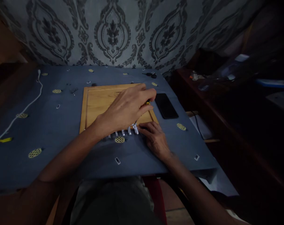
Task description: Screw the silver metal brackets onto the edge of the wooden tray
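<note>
wooden board (97,101): frame centre; clips (129,131) along lower edge;
left hand (130,104): pinching yellow tool (148,102);
right hand (156,140): at clips; grip unclear

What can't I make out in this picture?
All in the head view:
Tool: mostly hidden by the left hand; its kind is unclear.
Shiny pieces: too small to identify.
Right hand: contact with the pieces is too small to tell.
Cable: cut off by the left edge.
Clutter at right: lost in darkness and blur.
</note>
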The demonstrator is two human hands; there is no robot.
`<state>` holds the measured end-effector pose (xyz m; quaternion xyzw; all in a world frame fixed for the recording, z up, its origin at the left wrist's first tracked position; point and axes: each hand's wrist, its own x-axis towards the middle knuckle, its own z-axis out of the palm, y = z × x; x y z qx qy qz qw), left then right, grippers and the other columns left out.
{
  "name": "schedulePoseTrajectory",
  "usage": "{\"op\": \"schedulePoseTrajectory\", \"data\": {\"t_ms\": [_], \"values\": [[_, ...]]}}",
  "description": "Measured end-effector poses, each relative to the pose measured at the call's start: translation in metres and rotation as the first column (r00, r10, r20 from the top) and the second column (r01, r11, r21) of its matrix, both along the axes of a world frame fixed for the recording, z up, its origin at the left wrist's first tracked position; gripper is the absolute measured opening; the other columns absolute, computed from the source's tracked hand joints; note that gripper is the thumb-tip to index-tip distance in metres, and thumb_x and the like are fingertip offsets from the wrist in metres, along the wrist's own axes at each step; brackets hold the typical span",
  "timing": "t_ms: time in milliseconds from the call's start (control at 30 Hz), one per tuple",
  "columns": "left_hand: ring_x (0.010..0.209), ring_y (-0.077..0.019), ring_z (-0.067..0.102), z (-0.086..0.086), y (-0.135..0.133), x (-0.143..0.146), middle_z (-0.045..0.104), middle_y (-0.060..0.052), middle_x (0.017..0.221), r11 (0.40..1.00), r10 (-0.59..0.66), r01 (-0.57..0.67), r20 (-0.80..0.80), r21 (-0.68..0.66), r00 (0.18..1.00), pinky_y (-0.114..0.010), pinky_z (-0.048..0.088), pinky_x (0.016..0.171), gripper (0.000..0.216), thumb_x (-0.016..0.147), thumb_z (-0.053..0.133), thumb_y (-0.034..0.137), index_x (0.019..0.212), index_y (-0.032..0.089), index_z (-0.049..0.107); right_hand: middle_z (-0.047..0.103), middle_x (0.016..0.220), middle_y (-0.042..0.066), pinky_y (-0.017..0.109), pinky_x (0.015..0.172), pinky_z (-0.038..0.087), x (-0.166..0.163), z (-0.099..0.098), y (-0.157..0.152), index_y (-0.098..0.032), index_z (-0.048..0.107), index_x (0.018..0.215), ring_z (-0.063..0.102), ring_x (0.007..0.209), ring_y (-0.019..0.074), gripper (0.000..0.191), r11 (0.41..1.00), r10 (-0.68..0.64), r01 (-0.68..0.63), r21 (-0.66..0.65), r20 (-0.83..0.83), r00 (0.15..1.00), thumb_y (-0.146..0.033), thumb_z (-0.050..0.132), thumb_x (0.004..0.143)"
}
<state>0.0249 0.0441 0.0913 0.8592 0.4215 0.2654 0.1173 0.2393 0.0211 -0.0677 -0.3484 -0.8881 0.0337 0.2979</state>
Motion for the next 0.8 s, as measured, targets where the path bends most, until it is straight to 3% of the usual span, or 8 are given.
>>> {"op": "schedulePoseTrajectory", "data": {"t_ms": [333,567,800], "values": [[0.106,-0.0207,0.068,0.0034,-0.0037,0.0011,0.072,-0.003,0.115,1.000,-0.008,0.010,0.056,-0.025,0.998,-0.034,0.054,0.087,0.029,0.093,0.054,0.004,0.115,0.020,0.063,0.072,0.117,0.009,0.046,0.090,0.048,0.0003,0.0002,-0.0008,-0.029,0.073,0.128,0.059,0.106,0.0275,0.053,1.000,-0.010,0.010,-0.009,0.020,1.000,0.000,0.050,0.090],[0.090,-0.0192,0.067,0.0010,-0.0001,0.0023,0.070,-0.003,0.099,1.000,-0.015,0.016,0.035,-0.027,0.999,-0.033,0.052,0.081,0.008,0.097,0.060,0.012,0.100,0.019,0.064,0.072,0.119,0.009,0.046,0.092,0.048,0.0005,-0.0012,-0.0006,-0.030,0.073,0.129,0.059,0.107,0.0280,0.056,1.000,-0.002,0.002,-0.013,0.001,1.000,0.001,0.050,0.088],[0.086,-0.0186,0.065,0.0020,0.0000,0.0041,0.068,-0.003,0.092,1.000,-0.002,0.002,0.038,-0.014,0.999,-0.033,0.050,0.080,0.001,0.097,0.066,0.017,0.096,0.018,0.066,0.071,0.117,0.009,0.045,0.090,0.047,0.0001,-0.0025,-0.0001,-0.029,0.073,0.127,0.058,0.107,0.0272,0.051,1.000,-0.004,0.004,-0.002,-0.002,1.000,-0.001,0.048,0.092]]}}
